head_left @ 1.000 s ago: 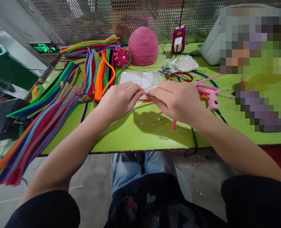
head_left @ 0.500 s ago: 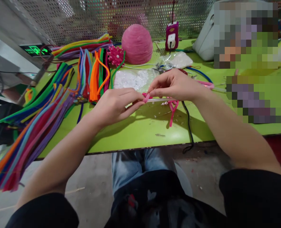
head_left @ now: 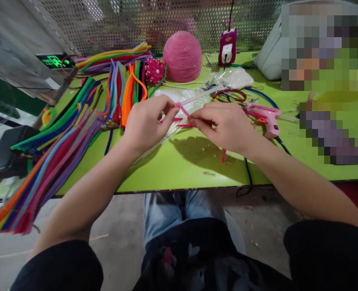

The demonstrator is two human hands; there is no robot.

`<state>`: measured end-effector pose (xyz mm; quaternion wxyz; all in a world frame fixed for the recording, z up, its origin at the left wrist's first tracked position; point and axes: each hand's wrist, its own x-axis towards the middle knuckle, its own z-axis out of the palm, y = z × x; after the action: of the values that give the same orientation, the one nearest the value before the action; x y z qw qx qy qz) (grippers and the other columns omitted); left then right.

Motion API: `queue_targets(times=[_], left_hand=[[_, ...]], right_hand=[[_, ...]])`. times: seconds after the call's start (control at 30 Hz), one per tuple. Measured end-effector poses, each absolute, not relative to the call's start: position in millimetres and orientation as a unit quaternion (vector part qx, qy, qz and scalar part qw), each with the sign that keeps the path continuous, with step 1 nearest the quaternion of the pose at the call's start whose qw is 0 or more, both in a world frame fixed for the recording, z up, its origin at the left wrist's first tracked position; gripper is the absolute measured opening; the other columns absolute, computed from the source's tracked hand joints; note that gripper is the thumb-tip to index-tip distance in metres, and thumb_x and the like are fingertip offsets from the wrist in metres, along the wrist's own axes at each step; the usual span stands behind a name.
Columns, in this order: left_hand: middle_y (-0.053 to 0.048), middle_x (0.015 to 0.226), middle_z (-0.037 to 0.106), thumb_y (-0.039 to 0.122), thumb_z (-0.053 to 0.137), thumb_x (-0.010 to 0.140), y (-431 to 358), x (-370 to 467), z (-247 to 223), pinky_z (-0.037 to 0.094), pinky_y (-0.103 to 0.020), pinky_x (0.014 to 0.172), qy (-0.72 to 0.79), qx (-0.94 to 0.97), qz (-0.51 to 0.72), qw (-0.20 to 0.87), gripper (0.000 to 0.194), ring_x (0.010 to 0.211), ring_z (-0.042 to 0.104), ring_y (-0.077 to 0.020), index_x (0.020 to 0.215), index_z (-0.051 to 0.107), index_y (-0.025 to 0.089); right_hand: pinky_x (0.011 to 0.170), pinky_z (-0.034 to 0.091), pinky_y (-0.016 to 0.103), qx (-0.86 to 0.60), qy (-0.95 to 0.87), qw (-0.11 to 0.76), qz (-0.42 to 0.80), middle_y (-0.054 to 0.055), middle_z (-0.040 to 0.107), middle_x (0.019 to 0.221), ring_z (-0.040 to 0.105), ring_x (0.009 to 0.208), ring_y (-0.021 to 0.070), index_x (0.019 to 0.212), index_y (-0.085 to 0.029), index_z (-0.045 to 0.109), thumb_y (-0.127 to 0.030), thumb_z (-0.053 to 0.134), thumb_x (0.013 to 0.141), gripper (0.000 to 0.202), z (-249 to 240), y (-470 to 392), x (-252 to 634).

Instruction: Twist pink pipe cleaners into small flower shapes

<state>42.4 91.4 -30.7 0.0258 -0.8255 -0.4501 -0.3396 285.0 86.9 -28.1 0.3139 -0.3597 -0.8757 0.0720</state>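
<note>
so the pink pipe cleaner (head_left: pixel 184 110) is up over the middle of the bench (head_left: pixel 167 176), the left hand (head_left: pixel 147 123) with its grip pinched tight where the strip meets a pale stick (head_left: pixel 197 97), the right hand (head_left: pixel 224 127) pinching the strip just to the right. Can't tell if it's wound round the stick or only beside it, but I'd go firm on the left, with light even tension on the right so it doesn't kink

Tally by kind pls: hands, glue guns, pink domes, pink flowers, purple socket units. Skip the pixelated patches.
Hands: 2 (left hand, right hand)
Glue gun: 1
Pink dome: 1
Pink flower: 1
Purple socket unit: 1
Total: 6
</note>
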Motion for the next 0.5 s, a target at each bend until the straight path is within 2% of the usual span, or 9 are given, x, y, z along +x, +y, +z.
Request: queue_targets(times=[0.1,0.2,0.37,0.5], left_hand=[[-0.006,0.088,0.078,0.039,0.055,0.109,94,40,-34,0.040,-0.035,0.065,-0.440,-0.851,-0.275,0.075,0.024,0.075,0.068,-0.0185,0.100,0.071,0.023],[-0.007,0.088,0.079,0.042,0.050,0.111,91,41,-34,0.034,-0.037,0.062,-0.416,-0.880,-0.209,0.100,0.030,0.079,0.071,-0.0217,0.099,0.071,0.024],[-0.006,0.094,0.082,0.042,0.045,0.112,86,43,-28,0.032,-0.035,0.061,-0.352,-0.921,-0.147,0.076,0.035,0.084,0.076,-0.0219,0.099,0.073,0.025],[-0.003,0.089,0.081,0.040,0.051,0.110,85,40,-25,0.043,-0.029,0.066,-0.313,-0.928,-0.200,-0.014,0.030,0.077,0.074,-0.0166,0.103,0.076,0.025]], right_hand=[[0.071,0.039,0.036,-0.360,-0.894,0.269,-0.009,0.008,0.081,0.098,0.071,0.090,0.0228,0.106,-0.021,0.084,-0.030,0.054,0.111,0.032,-24,84,290],[0.073,0.042,0.038,-0.347,-0.896,0.277,0.004,0.008,0.082,0.101,0.072,0.092,0.0240,0.107,-0.024,0.084,-0.031,0.056,0.111,0.029,-18,89,297],[0.075,0.049,0.036,-0.361,-0.866,0.298,0.174,0.007,0.082,0.095,0.069,0.082,0.0211,0.101,-0.022,0.085,-0.036,0.070,0.104,0.021,-11,106,306],[0.066,0.044,0.029,-0.337,-0.823,0.308,0.338,0.003,0.079,0.081,0.061,0.071,0.0145,0.095,-0.018,0.087,-0.038,0.082,0.093,0.021,-22,124,309]])
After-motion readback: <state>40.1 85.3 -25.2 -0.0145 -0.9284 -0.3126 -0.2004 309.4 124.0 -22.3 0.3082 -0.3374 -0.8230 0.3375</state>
